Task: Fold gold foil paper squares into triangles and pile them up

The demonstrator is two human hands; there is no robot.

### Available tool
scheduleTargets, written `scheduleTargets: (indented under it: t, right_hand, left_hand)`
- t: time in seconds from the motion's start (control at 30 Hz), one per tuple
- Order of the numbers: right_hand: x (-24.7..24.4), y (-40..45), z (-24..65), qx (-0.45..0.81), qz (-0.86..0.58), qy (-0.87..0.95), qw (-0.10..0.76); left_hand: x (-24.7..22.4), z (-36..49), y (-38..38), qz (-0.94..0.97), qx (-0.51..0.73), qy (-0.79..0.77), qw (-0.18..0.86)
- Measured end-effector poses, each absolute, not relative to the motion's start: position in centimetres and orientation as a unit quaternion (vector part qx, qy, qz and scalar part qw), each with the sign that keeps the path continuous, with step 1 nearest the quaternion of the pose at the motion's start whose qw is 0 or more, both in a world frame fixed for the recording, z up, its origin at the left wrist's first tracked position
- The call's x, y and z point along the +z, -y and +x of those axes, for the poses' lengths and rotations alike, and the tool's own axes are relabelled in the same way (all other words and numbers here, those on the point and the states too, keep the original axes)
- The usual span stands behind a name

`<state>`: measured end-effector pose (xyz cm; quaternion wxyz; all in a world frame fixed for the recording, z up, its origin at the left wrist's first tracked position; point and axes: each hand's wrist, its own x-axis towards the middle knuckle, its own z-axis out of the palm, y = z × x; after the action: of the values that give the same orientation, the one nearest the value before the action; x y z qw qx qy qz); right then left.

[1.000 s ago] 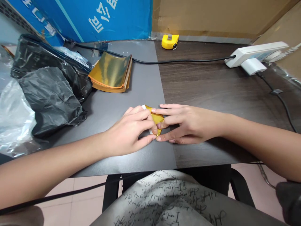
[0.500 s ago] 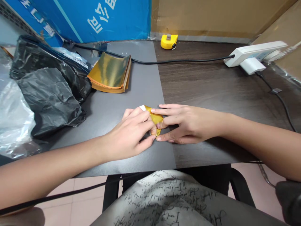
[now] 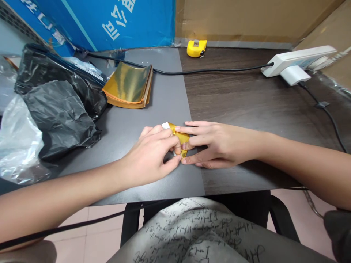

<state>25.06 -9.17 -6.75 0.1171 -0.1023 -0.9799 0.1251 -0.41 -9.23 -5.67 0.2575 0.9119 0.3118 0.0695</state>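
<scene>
A small folded piece of gold foil paper with a white underside corner lies on the desk between both hands. My left hand covers its left part, fingers curled and thumb pinched toward the index finger at the paper's near edge. From the other side, my right hand reaches in with spread, stretched fingers whose tips press on the foil. The two hands nearly meet at the near corner. Behind them to the left sits a stack of gold foil sheets, slightly curved.
Crumpled black plastic and a clear plastic bag fill the left side. A yellow tape measure stands at the back. A black cable runs across to a white power strip. Blue and brown cardboard border the desk's rear.
My left hand's fingers have shifted very slightly left along the paper, baring a bit more gold. My right hand stays almost still.
</scene>
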Motion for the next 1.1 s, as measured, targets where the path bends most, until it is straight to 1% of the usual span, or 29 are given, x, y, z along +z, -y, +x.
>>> scheduleTargets:
  t: [0.3, 0.43, 0.53, 0.67, 0.73, 0.83, 1.1]
  right_hand:
    - [-6.6, 9.2, 24.9, 0.123, -0.110, 0.980, 0.110]
    - [-6.6, 9.3, 24.9, 0.122, -0.110, 0.980, 0.116]
    - [-6.6, 9.3, 24.8, 0.134, -0.119, 0.977, 0.117]
    - [-6.8, 9.1, 25.0, 0.165, -0.118, 0.972, 0.116]
    - [-6.8, 8.8, 25.4, 0.177, -0.106, 0.971, 0.120]
    - [-6.5, 8.3, 26.0, 0.177, -0.099, 0.969, 0.140]
    - [-6.0, 6.9, 28.2, 0.097, -0.119, 0.972, 0.176]
  left_hand:
    - [-5.7, -0.5, 9.3, 0.910, 0.069, -0.318, 0.258]
    - [-5.6, -0.5, 9.1, 0.918, 0.066, -0.311, 0.238]
    - [-5.5, -0.7, 8.5, 0.931, 0.101, -0.296, 0.190]
    - [-5.7, -1.1, 6.6, 0.943, 0.189, -0.268, 0.064]
    - [-5.9, -1.3, 5.7, 0.936, 0.204, -0.285, 0.037]
    - [-6.2, -1.3, 4.7, 0.941, 0.173, -0.273, 0.102]
    - [-4.9, -0.6, 3.1, 0.943, 0.076, -0.255, 0.201]
